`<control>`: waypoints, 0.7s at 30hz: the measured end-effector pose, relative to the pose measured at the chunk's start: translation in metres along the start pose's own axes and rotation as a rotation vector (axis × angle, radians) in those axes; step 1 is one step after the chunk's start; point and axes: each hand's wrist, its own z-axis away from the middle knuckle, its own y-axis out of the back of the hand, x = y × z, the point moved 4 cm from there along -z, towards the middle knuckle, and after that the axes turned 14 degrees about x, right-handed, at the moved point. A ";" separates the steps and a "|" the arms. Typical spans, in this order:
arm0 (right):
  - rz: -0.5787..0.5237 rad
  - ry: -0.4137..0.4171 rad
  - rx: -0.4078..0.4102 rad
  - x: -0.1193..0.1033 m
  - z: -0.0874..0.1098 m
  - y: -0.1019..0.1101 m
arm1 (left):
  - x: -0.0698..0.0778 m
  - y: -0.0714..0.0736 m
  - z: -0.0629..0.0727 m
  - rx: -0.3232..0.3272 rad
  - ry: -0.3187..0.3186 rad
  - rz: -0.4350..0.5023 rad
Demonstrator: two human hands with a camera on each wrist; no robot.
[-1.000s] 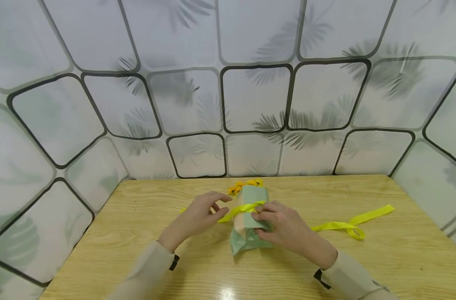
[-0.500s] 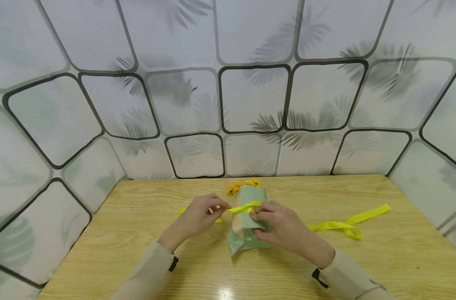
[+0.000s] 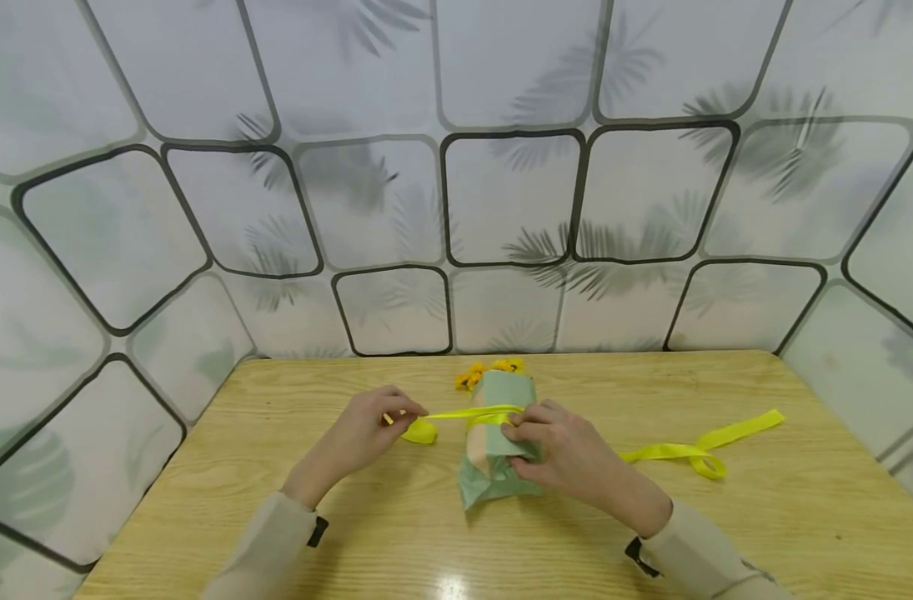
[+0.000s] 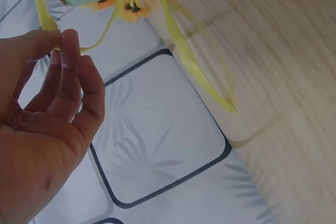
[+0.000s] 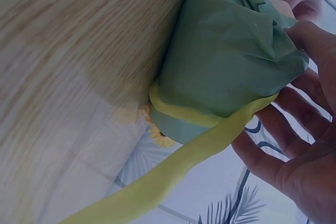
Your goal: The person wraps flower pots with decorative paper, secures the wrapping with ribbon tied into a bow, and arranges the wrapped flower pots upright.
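Note:
A bouquet wrapped in pale green paper lies on the table, with small sunflowers showing at its far end. Yellow ribbon passes round the wrapping. To the left of it, my left hand pinches the ribbon between thumb and fingertips and holds it taut; a loose ribbon length curves away beyond those fingers. My right hand grips the right side of the bouquet, its fingers close to the ribbon on the paper. In the right wrist view, the ribbon crosses the green wrapping.
The other ribbon tail lies looped on the wooden table to the right. Behind the table stands a patterned wall covering with leaf prints and dark outlined shapes.
My left hand has gone from loosely spread fingers beside the bouquet to pinching the ribbon, and has drawn it out leftward until straight. The right hand stays on the bouquet.

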 end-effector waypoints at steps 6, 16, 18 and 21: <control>-0.015 -0.002 0.003 0.001 0.001 0.000 | -0.007 0.006 0.004 0.025 0.010 -0.037; -0.028 -0.002 0.020 0.002 0.001 -0.001 | -0.021 0.013 0.008 -0.007 0.085 -0.059; -0.026 -0.001 0.021 0.002 0.001 -0.001 | -0.021 0.011 0.007 -0.045 0.097 -0.062; -0.020 0.002 0.019 0.002 0.001 -0.001 | -0.020 0.008 0.006 -0.107 0.131 -0.075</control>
